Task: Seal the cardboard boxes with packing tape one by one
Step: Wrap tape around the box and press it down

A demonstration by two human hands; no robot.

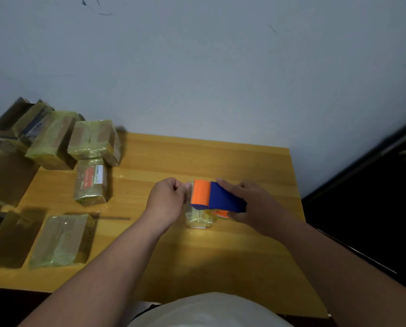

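An orange and blue tape dispenser [211, 197] is held above the middle of the wooden table [221, 156]. My right hand [251, 204] grips its blue body from the right. My left hand [168, 199] has its fingers curled at the dispenser's orange front edge and pinches the free end of the tape there. A short length of yellowish clear tape [198, 219] hangs below the dispenser. No box lies under the hands.
Several cardboard boxes wrapped in yellowish tape sit at the left: a stack [53, 138] at the back left, one with a label [92, 182] beside it, and flat ones [63, 239] nearer me. A dark door [374, 197] stands right of the table.
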